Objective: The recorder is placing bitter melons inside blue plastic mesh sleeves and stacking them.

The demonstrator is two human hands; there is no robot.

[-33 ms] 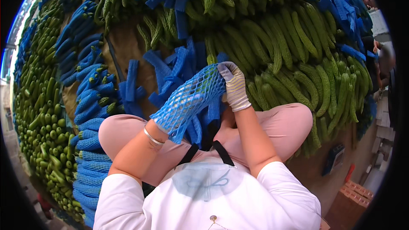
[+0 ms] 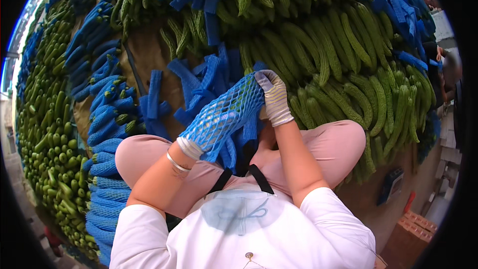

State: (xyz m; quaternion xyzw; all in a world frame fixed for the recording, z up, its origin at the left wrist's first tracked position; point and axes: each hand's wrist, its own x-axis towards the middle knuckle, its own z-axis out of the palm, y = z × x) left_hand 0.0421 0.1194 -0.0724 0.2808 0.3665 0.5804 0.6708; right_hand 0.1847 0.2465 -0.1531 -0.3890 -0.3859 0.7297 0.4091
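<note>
A blue foam mesh sleeve point(image 2: 221, 112) is stretched over my left hand point(image 2: 225, 119), which wears a pale glove. Through the mesh the glove shows, but its fingertips are partly hidden. At the sleeve's far end, the tip of a long green cucumber point(image 2: 246, 60) meets my left fingers, which seem closed round it. My right hand point(image 2: 275, 97), in a striped glove, pinches the sleeve's far rim beside that tip. The glove cuff point(image 2: 190, 147) sticks out of the sleeve's near end, above a bracelet on my left wrist.
Loose blue sleeves point(image 2: 199, 84) lie ahead of my crossed legs. Rows of bare cucumbers point(image 2: 343, 45) fill the far and right sides. Sleeved cucumbers point(image 2: 107, 194) are stacked at my left, beside a pile of shorter green ones point(image 2: 55, 154). Another person is at the far right edge.
The sleeve's near end has slid forward off my left wrist, baring more of the glove cuff. My right hand keeps its hold on the far rim, barely shifted.
</note>
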